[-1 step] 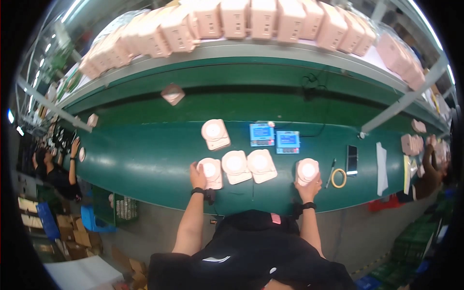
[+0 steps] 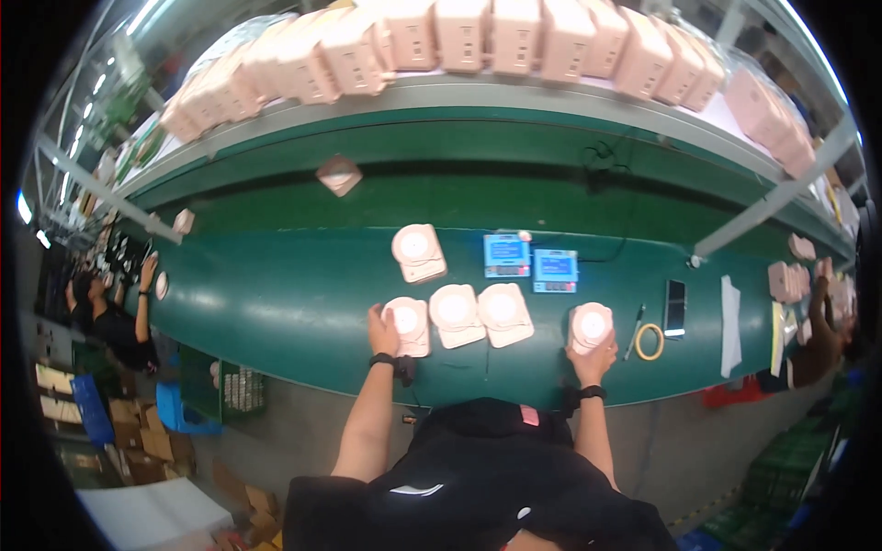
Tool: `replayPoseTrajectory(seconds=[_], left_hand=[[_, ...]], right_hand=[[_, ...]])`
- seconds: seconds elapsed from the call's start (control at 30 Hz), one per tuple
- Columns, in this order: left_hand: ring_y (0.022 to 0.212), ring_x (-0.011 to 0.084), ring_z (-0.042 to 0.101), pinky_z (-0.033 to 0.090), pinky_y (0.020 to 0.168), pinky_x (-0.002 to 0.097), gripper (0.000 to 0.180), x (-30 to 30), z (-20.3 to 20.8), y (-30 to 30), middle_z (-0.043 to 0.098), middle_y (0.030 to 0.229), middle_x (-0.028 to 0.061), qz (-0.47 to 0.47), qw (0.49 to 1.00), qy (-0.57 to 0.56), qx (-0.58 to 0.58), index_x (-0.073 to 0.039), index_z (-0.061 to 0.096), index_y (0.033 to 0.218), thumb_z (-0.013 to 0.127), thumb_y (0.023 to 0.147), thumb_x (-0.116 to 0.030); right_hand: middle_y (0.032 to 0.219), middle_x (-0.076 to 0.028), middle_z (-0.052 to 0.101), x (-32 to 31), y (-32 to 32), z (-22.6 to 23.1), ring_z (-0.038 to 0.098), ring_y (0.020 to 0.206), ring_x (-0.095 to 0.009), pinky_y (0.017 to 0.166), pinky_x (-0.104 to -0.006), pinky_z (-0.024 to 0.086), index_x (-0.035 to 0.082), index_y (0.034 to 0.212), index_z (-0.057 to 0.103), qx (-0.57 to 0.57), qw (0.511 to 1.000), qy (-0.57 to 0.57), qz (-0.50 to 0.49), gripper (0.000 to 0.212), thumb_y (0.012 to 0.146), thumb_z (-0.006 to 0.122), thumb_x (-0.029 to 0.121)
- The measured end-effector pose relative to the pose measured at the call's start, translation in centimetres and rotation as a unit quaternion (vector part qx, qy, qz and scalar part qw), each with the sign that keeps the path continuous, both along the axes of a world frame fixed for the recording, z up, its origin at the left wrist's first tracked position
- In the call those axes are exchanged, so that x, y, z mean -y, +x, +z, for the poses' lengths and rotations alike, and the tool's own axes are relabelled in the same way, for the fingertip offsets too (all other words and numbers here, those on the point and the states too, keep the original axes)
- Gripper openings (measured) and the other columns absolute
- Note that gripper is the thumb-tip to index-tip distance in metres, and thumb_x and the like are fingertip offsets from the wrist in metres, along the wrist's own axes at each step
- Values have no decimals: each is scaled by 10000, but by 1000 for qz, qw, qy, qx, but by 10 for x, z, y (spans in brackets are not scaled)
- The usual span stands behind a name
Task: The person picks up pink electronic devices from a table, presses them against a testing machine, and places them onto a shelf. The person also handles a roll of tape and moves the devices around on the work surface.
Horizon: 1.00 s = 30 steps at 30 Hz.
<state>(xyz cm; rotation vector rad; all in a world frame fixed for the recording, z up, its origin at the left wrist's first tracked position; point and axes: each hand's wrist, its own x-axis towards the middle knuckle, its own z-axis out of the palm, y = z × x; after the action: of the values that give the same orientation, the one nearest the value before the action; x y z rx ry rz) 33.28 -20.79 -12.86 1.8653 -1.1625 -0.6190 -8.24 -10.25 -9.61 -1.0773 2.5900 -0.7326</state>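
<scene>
Several pale pink square devices with round white faces lie on a green conveyor belt. My left hand rests on the left edge of the leftmost device in a near row of three. Two more devices lie touching beside it. My right hand grips the near edge of a separate device further right. Another device lies alone farther back on the belt.
Two small blue-screened meters sit behind the row. A yellow tape ring, a pen, a dark phone and a white paper lie to the right. Pink devices fill the upper shelf. Other people work at both ends.
</scene>
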Motion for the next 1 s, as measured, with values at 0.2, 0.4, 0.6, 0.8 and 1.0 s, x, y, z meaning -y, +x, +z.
replayPoseTrajectory(seconds=[0.2, 0.4, 0.6, 0.8, 1.0], left_hand=[[1056, 372, 532, 404, 913, 405, 425, 0, 2, -3, 543, 1131, 262, -10, 1000, 15, 26, 27, 453, 1179, 545, 884, -265], [1022, 377, 546, 417, 886, 410, 424, 0, -3, 4, 552, 1105, 262, -11, 1000, -12, 6, 25, 448, 1181, 553, 877, -252], [1001, 366, 558, 426, 870, 405, 414, -1, -8, 8, 561, 1088, 258, -6, 1000, -6, 8, 22, 453, 1175, 553, 877, -246], [995, 360, 561, 424, 870, 400, 409, -3, -1, 5, 567, 1081, 255, -5, 1000, 17, -2, 23, 454, 1174, 548, 880, -244], [992, 361, 561, 423, 868, 400, 413, -1, -6, 5, 567, 1083, 252, -10, 1000, -4, 3, 22, 454, 1175, 546, 881, -253]], right_hand=[[1243, -221, 424, 0, -40, -11, 429, 1136, -370, 972, -437, 357, 33, 1386, 230, 9, 999, -32, 41, 1016, 564, 782, 263], [1310, -168, 414, -4, -109, -53, 452, 1146, -270, 974, -310, 332, -20, 1392, 268, 449, 849, -279, 18, 775, 747, 622, 221], [1299, -155, 416, -6, -102, -37, 415, 1178, -297, 996, -362, 298, -4, 1335, 386, 347, 881, -314, -68, 616, 789, 556, 224], [1207, -194, 430, 21, -6, 29, 364, 1165, -374, 988, -478, 282, 37, 1172, 500, -136, 966, -218, 25, 493, 707, 607, 162], [1255, -237, 373, 50, 82, 18, 374, 1156, -393, 985, -472, 319, 44, 1303, 374, 41, 930, -135, 339, 802, 627, 751, 254]])
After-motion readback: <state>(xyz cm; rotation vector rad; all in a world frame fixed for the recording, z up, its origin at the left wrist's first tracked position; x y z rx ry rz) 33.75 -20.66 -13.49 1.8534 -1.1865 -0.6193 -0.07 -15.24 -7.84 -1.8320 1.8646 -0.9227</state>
